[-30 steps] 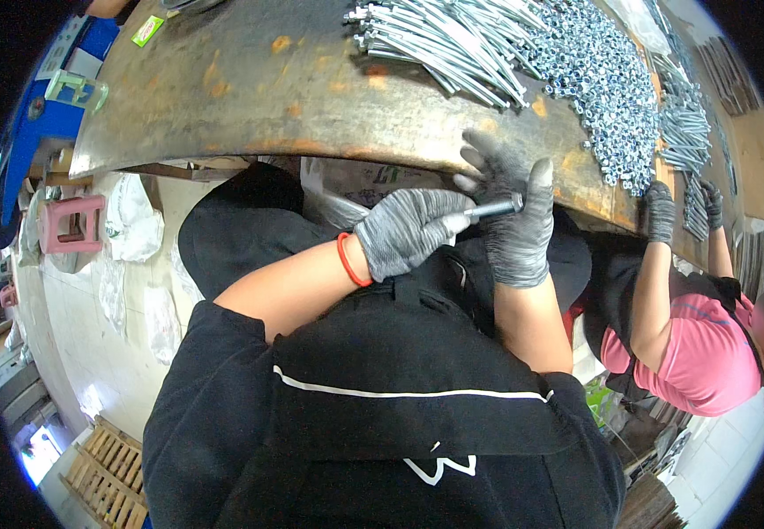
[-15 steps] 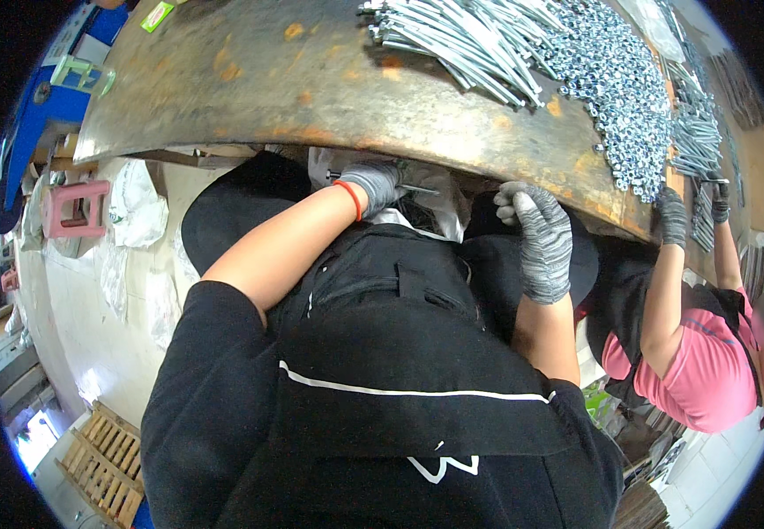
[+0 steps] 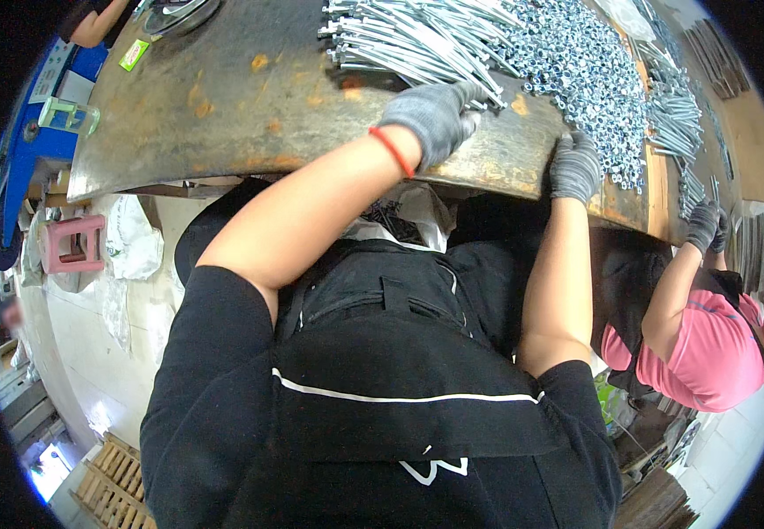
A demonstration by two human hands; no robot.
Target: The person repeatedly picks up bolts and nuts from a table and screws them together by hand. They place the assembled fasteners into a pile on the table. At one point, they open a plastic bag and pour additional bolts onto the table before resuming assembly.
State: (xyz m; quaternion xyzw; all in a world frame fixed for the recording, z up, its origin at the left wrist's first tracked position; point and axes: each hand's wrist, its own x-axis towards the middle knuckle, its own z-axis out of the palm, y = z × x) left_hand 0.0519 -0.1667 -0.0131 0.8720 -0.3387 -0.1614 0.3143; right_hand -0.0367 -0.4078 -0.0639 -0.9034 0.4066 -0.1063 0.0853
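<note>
On the worktable (image 3: 214,115), a heap of long silvery bolts (image 3: 408,40) lies beside a spread of small hex nuts (image 3: 589,84). My left hand (image 3: 428,122), in a grey knitted glove with a red band at the wrist, reaches over the table edge to the near ends of the bolts. Its fingers are bent and look closed on the end of one bolt. My right hand (image 3: 574,167), gloved alike, rests at the near left side of the nuts. Its fingers are curled in, and whatever they pinch is hidden.
A co-worker in a pink shirt (image 3: 717,353) works at the right with gloved hands (image 3: 708,225) near another bolt pile (image 3: 677,115). A wooden strip (image 3: 657,167) divides the two areas. Below the table, a white bag (image 3: 422,216) lies between my knees. A pink stool (image 3: 73,244) stands left.
My left hand has left the place below the table edge, where it had a bolt, and moved up to the bolt heap. My right hand has moved forward to the nuts.
</note>
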